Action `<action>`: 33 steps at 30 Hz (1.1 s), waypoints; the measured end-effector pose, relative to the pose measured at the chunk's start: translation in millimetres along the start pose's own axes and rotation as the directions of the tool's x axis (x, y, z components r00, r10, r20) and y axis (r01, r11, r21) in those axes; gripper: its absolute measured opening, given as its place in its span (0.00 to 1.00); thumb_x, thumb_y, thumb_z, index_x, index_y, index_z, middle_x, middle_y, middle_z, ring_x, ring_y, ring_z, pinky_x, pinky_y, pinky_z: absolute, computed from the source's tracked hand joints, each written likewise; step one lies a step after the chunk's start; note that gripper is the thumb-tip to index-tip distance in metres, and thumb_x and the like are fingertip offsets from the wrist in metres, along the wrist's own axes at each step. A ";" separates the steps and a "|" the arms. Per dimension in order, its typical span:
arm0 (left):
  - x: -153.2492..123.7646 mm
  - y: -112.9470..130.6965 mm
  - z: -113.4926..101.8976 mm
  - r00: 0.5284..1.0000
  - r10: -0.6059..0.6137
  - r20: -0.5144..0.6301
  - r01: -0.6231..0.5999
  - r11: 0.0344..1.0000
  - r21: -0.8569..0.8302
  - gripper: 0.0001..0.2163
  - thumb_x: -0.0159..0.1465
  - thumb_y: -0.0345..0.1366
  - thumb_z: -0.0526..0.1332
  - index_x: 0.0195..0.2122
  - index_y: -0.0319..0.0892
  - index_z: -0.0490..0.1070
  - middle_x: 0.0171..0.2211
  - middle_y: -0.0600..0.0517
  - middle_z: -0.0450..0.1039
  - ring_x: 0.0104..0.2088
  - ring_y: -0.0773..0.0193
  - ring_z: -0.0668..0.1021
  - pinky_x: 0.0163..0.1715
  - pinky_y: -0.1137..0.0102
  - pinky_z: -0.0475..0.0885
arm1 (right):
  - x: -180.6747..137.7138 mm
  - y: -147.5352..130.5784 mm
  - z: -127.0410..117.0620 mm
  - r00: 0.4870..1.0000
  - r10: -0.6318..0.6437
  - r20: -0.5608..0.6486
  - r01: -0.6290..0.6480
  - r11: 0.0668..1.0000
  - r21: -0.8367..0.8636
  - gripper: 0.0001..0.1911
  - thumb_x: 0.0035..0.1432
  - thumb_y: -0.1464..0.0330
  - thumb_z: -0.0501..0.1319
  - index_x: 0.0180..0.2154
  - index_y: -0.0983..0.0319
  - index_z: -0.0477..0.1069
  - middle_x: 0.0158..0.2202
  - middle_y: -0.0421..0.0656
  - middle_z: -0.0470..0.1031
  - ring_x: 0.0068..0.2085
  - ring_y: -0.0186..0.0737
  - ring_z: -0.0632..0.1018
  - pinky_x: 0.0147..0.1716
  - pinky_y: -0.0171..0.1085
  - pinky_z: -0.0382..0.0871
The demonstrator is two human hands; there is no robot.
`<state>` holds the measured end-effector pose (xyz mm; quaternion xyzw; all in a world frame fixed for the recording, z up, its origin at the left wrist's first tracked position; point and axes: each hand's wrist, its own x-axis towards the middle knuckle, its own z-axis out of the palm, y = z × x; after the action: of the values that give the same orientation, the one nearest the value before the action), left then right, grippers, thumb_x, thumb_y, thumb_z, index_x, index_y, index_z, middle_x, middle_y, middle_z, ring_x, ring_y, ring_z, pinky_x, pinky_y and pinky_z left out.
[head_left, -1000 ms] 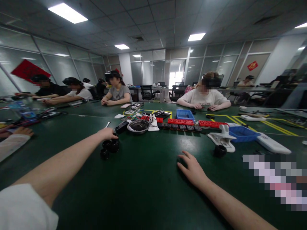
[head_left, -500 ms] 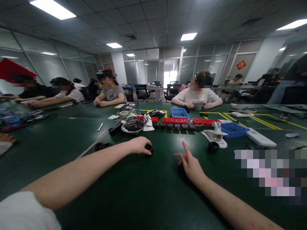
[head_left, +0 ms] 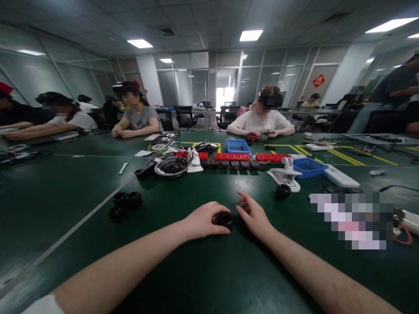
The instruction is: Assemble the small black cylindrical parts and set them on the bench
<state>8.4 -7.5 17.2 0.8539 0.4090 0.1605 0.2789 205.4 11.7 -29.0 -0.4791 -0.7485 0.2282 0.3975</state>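
My left hand point(head_left: 207, 221) is closed on a short black ring-shaped part point(head_left: 225, 221) with a round hole in its top, low over the table or resting on it. Just to the right, my right hand point(head_left: 254, 216) holds nothing; its loosely curled fingers are apart and point toward the part without touching it. Three similar black parts point(head_left: 133, 200) sit close together to the left. Another black ring-shaped part point(head_left: 283, 192) stands to the right, by the base of a white clip stand point(head_left: 285, 176).
Across the green table point(head_left: 203, 270) lie red power strips point(head_left: 231, 157), a metal bowl point(head_left: 172, 167), blue trays point(head_left: 309, 168) and a wrench point(head_left: 123, 168). A white elongated device point(head_left: 341, 176) lies at the right. Opposite sits a co-worker point(head_left: 262, 120).
My left hand has moved right and nearer to me with the black part. My right hand's extended index finger has bent inward. The view has shifted, showing three black parts at left.
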 end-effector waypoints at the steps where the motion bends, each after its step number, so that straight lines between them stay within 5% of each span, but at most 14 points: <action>1: 0.0 -2.0 2.2 1.000 0.009 -0.017 -0.010 1.000 -0.014 0.21 0.49 0.44 0.63 0.45 0.48 0.65 0.38 0.52 0.65 0.33 0.64 0.70 0.32 0.71 0.66 | 0.7 -0.8 -1.2 1.000 -0.020 -0.005 0.020 1.000 -0.024 0.18 0.54 0.66 0.52 0.48 0.61 0.60 0.38 0.45 0.68 0.35 0.38 0.71 0.36 0.41 0.67; 5: 0.5 -8.5 12.1 0.994 0.044 -0.099 -0.052 0.996 -0.078 0.20 0.49 0.42 0.64 0.43 0.47 0.66 0.37 0.52 0.65 0.37 0.62 0.69 0.36 0.69 0.65 | 2.5 -1.9 -6.7 0.993 -0.107 -0.040 0.101 0.985 -0.139 0.15 0.57 0.63 0.48 0.29 0.59 0.71 0.40 0.43 0.71 0.49 0.46 0.66 0.52 0.54 0.49; 8: 0.1 -12.2 16.9 0.992 0.037 -0.120 -0.054 0.988 -0.143 0.20 0.49 0.41 0.64 0.44 0.46 0.66 0.37 0.52 0.66 0.38 0.62 0.70 0.37 0.69 0.65 | 0.4 -0.1 -6.5 0.996 -0.051 -0.073 0.046 0.997 -0.060 0.22 0.60 0.62 0.44 0.23 0.61 0.70 0.24 0.40 0.73 0.40 0.42 0.73 0.55 0.55 0.40; 12: -1.1 -14.6 17.8 0.992 0.029 -0.119 -0.054 0.976 -0.209 0.21 0.49 0.40 0.64 0.45 0.45 0.65 0.39 0.51 0.67 0.39 0.61 0.70 0.38 0.68 0.66 | -4.4 -2.2 -3.0 0.992 0.016 -0.126 -0.001 0.993 0.119 0.21 0.60 0.60 0.42 0.46 0.64 0.64 0.18 0.38 0.70 0.31 0.39 0.76 0.49 0.49 0.59; 15: -1.9 -16.2 17.9 0.991 0.038 -0.126 -0.065 0.975 -0.214 0.21 0.50 0.40 0.64 0.46 0.46 0.65 0.40 0.51 0.67 0.40 0.61 0.69 0.39 0.67 0.65 | -3.2 -6.9 -6.5 0.996 0.066 -0.065 -0.055 0.985 0.166 0.30 0.58 0.60 0.47 0.59 0.61 0.39 0.37 0.45 0.73 0.32 0.39 0.76 0.39 0.46 0.68; 17: -2.5 -17.8 18.8 0.991 0.043 -0.127 -0.070 0.975 -0.213 0.24 0.49 0.41 0.64 0.47 0.46 0.63 0.41 0.50 0.66 0.41 0.60 0.69 0.39 0.66 0.66 | 0.3 -9.0 -13.7 0.996 0.086 0.019 -0.087 0.979 0.185 0.36 0.55 0.60 0.52 0.59 0.57 0.35 0.48 0.50 0.66 0.35 0.40 0.75 0.35 0.44 0.70; 21: -4.0 -20.3 21.1 0.984 0.005 -0.180 -0.048 0.969 -0.240 0.36 0.43 0.44 0.67 0.53 0.48 0.55 0.44 0.49 0.62 0.39 0.59 0.69 0.37 0.65 0.66 | 5.5 -11.9 -30.3 0.953 0.051 0.298 -0.078 0.994 0.078 0.30 0.51 0.60 0.56 0.55 0.58 0.52 0.48 0.48 0.66 0.48 0.45 0.68 0.45 0.48 0.63; 25: -4.4 -19.4 19.7 0.977 0.065 -0.205 -0.116 0.962 -0.248 0.25 0.48 0.41 0.65 0.47 0.45 0.62 0.40 0.51 0.64 0.37 0.62 0.69 0.34 0.69 0.66 | 3.5 -17.6 -31.5 0.879 -0.045 0.475 0.088 0.994 -0.068 0.31 0.44 0.61 0.63 0.50 0.59 0.61 0.49 0.48 0.64 0.51 0.48 0.64 0.50 0.48 0.56; 28: -3.3 -18.3 17.3 0.978 0.098 -0.183 -0.142 0.959 -0.246 0.20 0.50 0.38 0.64 0.44 0.44 0.65 0.38 0.52 0.65 0.35 0.64 0.68 0.32 0.71 0.65 | 1.9 -21.0 -23.3 0.833 -0.138 0.536 0.193 0.980 -0.047 0.28 0.42 0.60 0.64 0.48 0.59 0.65 0.49 0.47 0.64 0.50 0.48 0.64 0.49 0.45 0.57; 33: -1.7 -15.7 18.2 0.986 0.065 -0.154 -0.099 0.970 -0.223 0.19 0.49 0.37 0.65 0.43 0.44 0.66 0.36 0.53 0.65 0.32 0.66 0.67 0.30 0.72 0.64 | 1.4 -21.4 -9.7 0.844 -0.217 0.491 0.267 0.963 -0.034 0.21 0.42 0.60 0.64 0.39 0.62 0.69 0.39 0.44 0.70 0.43 0.42 0.68 0.43 0.40 0.60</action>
<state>6.9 -7.1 -6.8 0.8181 0.3712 0.2801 0.3384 201.5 3.2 -7.4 -0.3282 -0.8889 0.2501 0.1990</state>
